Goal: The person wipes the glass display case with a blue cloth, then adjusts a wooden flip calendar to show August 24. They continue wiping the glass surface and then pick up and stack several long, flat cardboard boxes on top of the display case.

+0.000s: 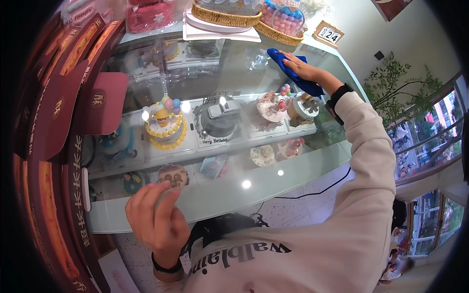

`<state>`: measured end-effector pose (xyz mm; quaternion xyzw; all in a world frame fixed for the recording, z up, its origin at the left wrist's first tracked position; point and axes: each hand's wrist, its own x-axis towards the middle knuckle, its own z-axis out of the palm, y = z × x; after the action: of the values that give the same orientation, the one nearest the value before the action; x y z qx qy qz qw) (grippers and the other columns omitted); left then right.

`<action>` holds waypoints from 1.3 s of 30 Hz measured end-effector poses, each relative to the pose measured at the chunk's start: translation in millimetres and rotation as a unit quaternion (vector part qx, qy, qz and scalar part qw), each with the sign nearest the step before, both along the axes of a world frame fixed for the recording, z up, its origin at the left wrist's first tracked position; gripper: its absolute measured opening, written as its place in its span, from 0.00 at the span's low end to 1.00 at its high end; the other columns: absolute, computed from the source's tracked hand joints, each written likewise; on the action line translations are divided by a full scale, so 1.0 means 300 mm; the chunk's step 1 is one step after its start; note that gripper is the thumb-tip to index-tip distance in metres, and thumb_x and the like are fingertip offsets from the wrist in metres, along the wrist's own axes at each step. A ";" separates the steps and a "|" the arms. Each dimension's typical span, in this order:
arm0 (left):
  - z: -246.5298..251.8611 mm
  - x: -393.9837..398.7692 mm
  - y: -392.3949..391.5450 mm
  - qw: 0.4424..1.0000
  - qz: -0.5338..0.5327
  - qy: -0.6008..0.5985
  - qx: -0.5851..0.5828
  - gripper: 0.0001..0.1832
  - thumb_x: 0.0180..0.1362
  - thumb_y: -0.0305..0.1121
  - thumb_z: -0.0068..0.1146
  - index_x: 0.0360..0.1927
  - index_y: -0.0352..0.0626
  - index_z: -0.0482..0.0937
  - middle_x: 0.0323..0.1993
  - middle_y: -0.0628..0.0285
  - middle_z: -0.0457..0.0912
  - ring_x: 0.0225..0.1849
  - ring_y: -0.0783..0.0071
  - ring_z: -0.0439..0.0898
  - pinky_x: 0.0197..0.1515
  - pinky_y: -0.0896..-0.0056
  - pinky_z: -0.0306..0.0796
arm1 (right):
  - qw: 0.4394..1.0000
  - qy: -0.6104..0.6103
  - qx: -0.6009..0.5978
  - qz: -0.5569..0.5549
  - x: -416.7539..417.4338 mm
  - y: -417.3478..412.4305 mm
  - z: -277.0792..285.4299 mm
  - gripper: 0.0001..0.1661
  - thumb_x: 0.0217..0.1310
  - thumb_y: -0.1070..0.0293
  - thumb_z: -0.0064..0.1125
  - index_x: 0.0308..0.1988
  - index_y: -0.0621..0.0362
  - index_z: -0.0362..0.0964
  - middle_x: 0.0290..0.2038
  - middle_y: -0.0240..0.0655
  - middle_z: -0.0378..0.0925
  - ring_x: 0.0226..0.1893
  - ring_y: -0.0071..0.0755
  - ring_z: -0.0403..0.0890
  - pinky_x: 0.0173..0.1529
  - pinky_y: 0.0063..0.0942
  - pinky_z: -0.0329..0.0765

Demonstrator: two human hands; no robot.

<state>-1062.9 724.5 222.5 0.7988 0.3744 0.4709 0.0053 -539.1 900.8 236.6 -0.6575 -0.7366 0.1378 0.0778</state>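
My right hand (303, 70) lies flat on a blue cloth (309, 87), pressing it against the glass top of a cake display case (220, 197) near its far right end. Held above the case's near left edge, my left hand (157, 219) is empty, its fingers loosely curled and apart. Through the glass I see a yellow-trimmed cake (165, 128) with balloon decorations and a grey cake (220, 122) topped by a toy car. Two more decorated cakes, a pinkish one (270, 108) and a white one (306, 105), stand below the cloth. Smaller cakes sit on a lower level.
Tall dark-red printed cartons (55, 110) crowd the left side. Along the back stand woven baskets (227, 16), a white stand (220, 34), pink wrapped bags (150, 16) and a wooden block calendar (328, 34). A black cable (318, 192) crosses the floor; a person (395, 269) is at lower right.
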 end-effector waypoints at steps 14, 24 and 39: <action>0.127 0.611 -0.217 0.769 -0.608 -0.108 -0.164 0.10 0.68 0.34 0.48 0.35 0.37 0.66 0.29 0.52 0.72 0.31 0.45 0.76 0.32 0.52 0.71 | 0.997 -0.023 0.044 -0.064 0.062 0.080 -0.118 0.35 0.74 0.45 0.32 0.72 0.51 0.53 0.74 0.39 0.52 0.74 0.54 0.49 0.74 0.47 0.49; 0.066 0.448 -0.311 0.766 -0.600 -0.070 -0.220 0.08 0.58 0.30 0.59 0.36 0.42 0.71 0.29 0.59 0.72 0.32 0.57 0.76 0.33 0.60 0.70 | 0.998 0.002 0.023 -0.051 0.043 0.056 -0.087 0.34 0.75 0.47 0.30 0.72 0.50 0.53 0.75 0.33 0.48 0.75 0.47 0.46 0.74 0.49 0.46; -0.029 -0.085 0.019 0.990 0.129 0.059 0.006 0.15 0.61 0.32 0.49 0.50 0.40 0.77 0.52 0.54 0.79 0.58 0.51 0.74 0.62 0.49 0.62 | 0.979 -0.072 -0.059 0.183 -0.446 -0.718 0.160 0.28 0.75 0.57 0.36 0.70 0.43 0.56 0.75 0.36 0.48 0.76 0.50 0.42 0.76 0.53 0.39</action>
<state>-1088.5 730.2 213.7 0.7705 0.4709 0.4216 -0.0826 -672.8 685.3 284.6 -0.5235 -0.8386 0.1450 -0.0409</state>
